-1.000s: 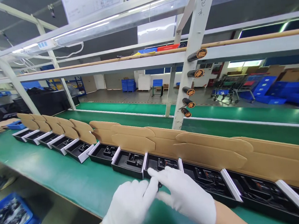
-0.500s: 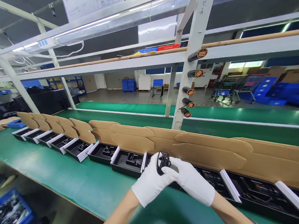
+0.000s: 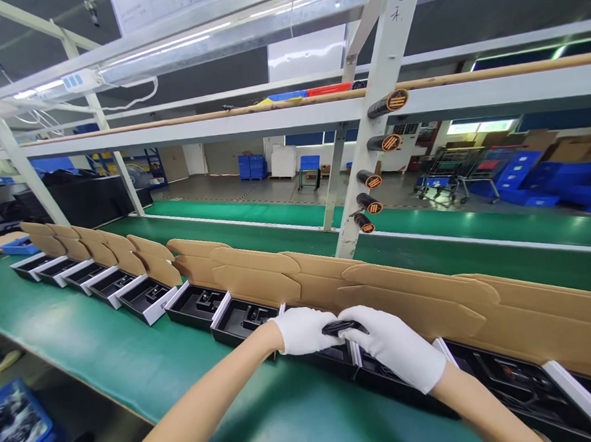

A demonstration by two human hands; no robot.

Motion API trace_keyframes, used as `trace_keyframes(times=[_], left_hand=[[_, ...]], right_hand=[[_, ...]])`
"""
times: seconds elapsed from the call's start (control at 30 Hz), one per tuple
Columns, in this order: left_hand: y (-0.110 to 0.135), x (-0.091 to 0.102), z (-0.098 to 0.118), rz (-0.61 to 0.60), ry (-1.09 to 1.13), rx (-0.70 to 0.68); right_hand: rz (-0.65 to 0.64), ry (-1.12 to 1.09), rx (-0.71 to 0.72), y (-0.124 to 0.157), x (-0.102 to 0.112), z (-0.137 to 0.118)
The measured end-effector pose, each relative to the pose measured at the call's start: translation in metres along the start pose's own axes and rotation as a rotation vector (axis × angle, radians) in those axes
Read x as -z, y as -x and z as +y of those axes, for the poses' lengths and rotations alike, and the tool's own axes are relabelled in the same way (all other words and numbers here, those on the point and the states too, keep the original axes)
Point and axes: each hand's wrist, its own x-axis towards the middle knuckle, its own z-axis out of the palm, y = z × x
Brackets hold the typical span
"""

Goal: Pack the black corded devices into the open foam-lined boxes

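The left glove (image 3: 301, 331) and right glove (image 3: 393, 348) are thin and white, ending at bare forearms (image 3: 201, 407) from 7 and 5 o'clock.

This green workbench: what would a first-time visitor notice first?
A long row of open black boxes with tan cardboard lids runs along the green bench. Near the middle of the view, a white-gloved left hand and right hand hold a small black object between them. A blue crate sits low at bottom left.
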Motion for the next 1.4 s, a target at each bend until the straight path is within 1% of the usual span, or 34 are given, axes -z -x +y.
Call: trace_keyframes(times=[0.13,0.23,0.37,0.5,0.57,0.67,0.77,0.83,0.97,1.07,1.13,1.2,1.3,1.4], left_hand=[[-0.01,-0.003,-0.018,-0.099,-0.045,-0.003],[-0.012,0.0,-0.033,-0.155,-0.026,0.011],[-0.017,-0.001,-0.047,-0.216,-0.01,0.012],[-0.022,-0.013,-0.052,-0.239,-0.054,-0.011],[-0.02,-0.02,-0.053,-0.224,-0.081,-0.03],[-0.011,-0.027,-0.057,-0.167,-0.11,-0.062],[-0.004,-0.03,-0.062,-0.13,-0.13,-0.084],[-0.004,-0.031,-0.064,-0.132,-0.152,-0.078],[-0.013,-0.032,-0.064,-0.164,-0.208,-0.029],[-0.019,-0.03,-0.061,-0.189,-0.235,-0.015],[-0.02,-0.028,-0.058,-0.188,-0.248,-0.017],[-0.017,-0.028,-0.054,-0.156,-0.265,-0.021],[-0.004,-0.033,-0.047,-0.058,-0.301,-0.048],[0.011,-0.044,-0.039,0.028,-0.341,-0.073]], right_hand=[[-0.123,0.264,0.0,-0.008,-0.02,0.011],[-0.16,0.389,0.04,-0.013,-0.033,0.017],[-0.191,0.536,0.113,-0.021,-0.039,0.018],[-0.31,0.658,0.142,-0.029,-0.047,0.011],[-0.335,0.668,0.138,-0.033,-0.052,0.006],[-0.365,0.676,0.124,-0.038,-0.06,0.002],[-0.386,0.668,0.115,-0.04,-0.06,0.0],[-0.401,0.65,0.118,-0.039,-0.053,0.001],[-0.432,0.566,0.147,-0.04,-0.029,0.001],[-0.444,0.484,0.103,-0.044,-0.021,-0.002],[-0.464,0.49,0.058,-0.048,-0.027,-0.006],[-0.48,0.527,0.034,-0.051,-0.038,-0.01],[-0.479,0.55,0.022,-0.051,-0.053,-0.012],[-0.458,0.541,0.003,-0.047,-0.058,-0.011]])
